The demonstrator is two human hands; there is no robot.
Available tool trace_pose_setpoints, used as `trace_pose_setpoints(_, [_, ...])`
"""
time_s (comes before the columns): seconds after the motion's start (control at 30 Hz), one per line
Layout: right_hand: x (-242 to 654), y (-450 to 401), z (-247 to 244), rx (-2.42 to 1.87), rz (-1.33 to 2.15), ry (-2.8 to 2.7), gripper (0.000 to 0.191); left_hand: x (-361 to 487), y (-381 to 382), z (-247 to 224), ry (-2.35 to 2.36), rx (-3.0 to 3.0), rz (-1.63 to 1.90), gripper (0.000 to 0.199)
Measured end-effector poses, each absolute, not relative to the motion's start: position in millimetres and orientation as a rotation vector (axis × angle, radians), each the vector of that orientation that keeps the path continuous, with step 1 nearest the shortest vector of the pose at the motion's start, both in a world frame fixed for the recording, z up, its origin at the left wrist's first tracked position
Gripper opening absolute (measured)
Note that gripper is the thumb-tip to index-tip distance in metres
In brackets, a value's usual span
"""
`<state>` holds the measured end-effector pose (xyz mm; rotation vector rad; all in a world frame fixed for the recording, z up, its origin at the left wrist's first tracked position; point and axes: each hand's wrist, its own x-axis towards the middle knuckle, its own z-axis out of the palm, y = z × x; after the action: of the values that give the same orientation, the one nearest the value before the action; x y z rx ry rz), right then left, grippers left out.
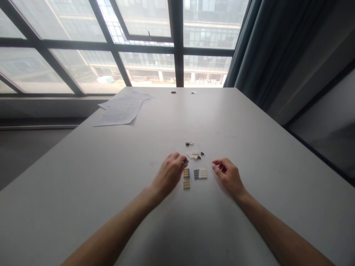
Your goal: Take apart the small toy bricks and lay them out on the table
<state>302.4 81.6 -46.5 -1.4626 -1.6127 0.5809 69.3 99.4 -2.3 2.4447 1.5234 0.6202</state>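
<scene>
The left hand [172, 168] is nearly closed, its thumb and fingers pinching a small grey piece [187, 161]. The right hand [227, 173] is loosely curled, with a gap between thumb and forefinger and nothing visible in its grip. Between the hands, about midway between the left and right edges of the worktop [97, 192], lie studded toy-brick plates: a tan-and-grey pair [186, 173] just under the left fingertips, a tan plate [186, 184] on the near-edge side of it, and a grey plate [196, 174] against a white plate [203, 173] nearer the right hand. Toward the far edge are flat white pieces [195, 152] and small black pieces [202, 153]. Printed sheets [122, 109] overlap near the far left corner, and two round holes [173, 92] sit by the far edge. Beyond stands a dark-framed window [179, 44]; a blue-grey curtain [266, 48] hangs past the far right corner
</scene>
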Motion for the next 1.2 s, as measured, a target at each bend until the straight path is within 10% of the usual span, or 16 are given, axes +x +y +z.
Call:
trace_pose_setpoints(0.7, [296.2,-32.4,-15.7,-0.859,0.561,-2.421,0.039,63.4,20.1,-30.7,1.349,2.507,0.804,0.013])
trace_pose_setpoints(1.2, [276.8,14.1,-33.1,-1.174,0.501,-2.405,0.012,65.5,19.9,-37.6,1.323,2.688,0.653,0.014])
